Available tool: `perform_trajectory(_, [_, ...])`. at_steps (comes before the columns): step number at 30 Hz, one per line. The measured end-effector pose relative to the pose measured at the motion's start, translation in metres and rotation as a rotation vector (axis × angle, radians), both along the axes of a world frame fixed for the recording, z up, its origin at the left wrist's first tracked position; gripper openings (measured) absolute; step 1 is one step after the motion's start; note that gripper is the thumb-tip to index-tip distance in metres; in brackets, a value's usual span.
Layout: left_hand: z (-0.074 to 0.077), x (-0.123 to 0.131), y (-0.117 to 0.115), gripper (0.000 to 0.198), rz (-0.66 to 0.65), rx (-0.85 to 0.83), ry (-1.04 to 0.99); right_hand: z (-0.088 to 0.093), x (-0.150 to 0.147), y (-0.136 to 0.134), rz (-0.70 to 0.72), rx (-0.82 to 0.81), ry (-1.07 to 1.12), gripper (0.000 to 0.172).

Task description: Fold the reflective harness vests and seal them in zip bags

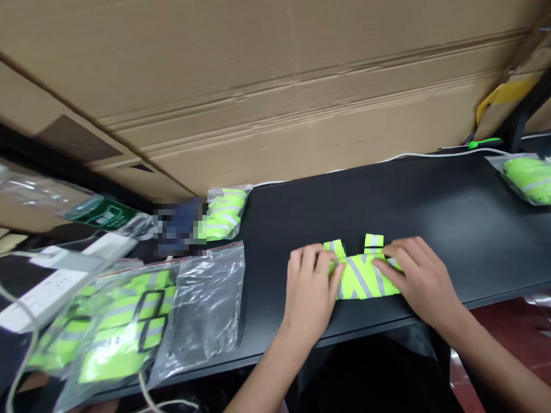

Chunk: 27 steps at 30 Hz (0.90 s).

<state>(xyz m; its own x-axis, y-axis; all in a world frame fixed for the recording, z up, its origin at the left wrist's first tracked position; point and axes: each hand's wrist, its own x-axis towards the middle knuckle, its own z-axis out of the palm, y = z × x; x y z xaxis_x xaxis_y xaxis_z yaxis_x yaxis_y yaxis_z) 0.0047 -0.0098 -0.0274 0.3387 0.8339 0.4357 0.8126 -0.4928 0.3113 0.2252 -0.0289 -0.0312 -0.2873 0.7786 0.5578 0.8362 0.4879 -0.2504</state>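
A small folded neon-yellow safety vest [360, 276] with grey reflective stripes lies on the black table [430, 212] near its front edge. My left hand [310, 287] rests on the vest's left end, fingers bent and pressing on the fabric. My right hand [419, 275] lies on its right end, fingers stretched flat over the cloth. Both hands press the vest down against the table.
A clear plastic bag [129, 321] with several neon vests lies at the left front. A bagged vest [224, 213] sits by the cardboard wall [275, 86], another bagged vest [528, 178] at far right. White power strips [55, 281] and cables lie at the left.
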Motion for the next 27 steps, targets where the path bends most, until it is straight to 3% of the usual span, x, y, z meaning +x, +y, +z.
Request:
perform_trajectory(2, [0.001,0.0,-0.007,0.011,-0.085,0.084,0.0,0.004,-0.001,-0.008,0.198,0.046,-0.026,0.007])
perform_trajectory(4, [0.005,-0.004,-0.017,0.012,-0.148,0.121,0.001,0.007,0.001,-0.018,0.31,0.037,-0.023,0.019])
perform_trajectory(7, [0.011,-0.012,-0.036,0.024,-0.241,0.089,-0.001,0.005,0.008,-0.033,0.313,-0.022,-0.044,0.046])
perform_trajectory(9, [0.014,-0.017,-0.046,0.035,-0.287,0.051,-0.01,0.003,0.012,-0.041,0.304,-0.055,-0.06,0.046])
perform_trajectory(12, [0.019,-0.02,-0.049,0.027,-0.299,0.025,-0.034,0.004,0.013,-0.043,0.297,-0.082,-0.02,0.044])
perform_trajectory(17, [0.026,-0.012,-0.015,0.024,-0.298,-0.164,-0.075,0.019,0.013,-0.017,0.181,-0.206,0.034,0.029])
perform_trajectory(20, [0.024,0.002,0.014,0.034,-0.2,-0.269,-0.038,0.022,0.01,0.009,0.088,-0.215,0.025,0.028])
perform_trajectory(25, [0.012,0.025,0.043,0.035,0.056,-0.256,0.097,0.015,-0.003,0.035,-0.08,0.06,-0.032,0.027])
perform_trajectory(27, [0.009,0.031,0.045,0.034,0.074,-0.259,0.105,0.013,-0.009,0.035,-0.026,0.201,-0.112,0.018])
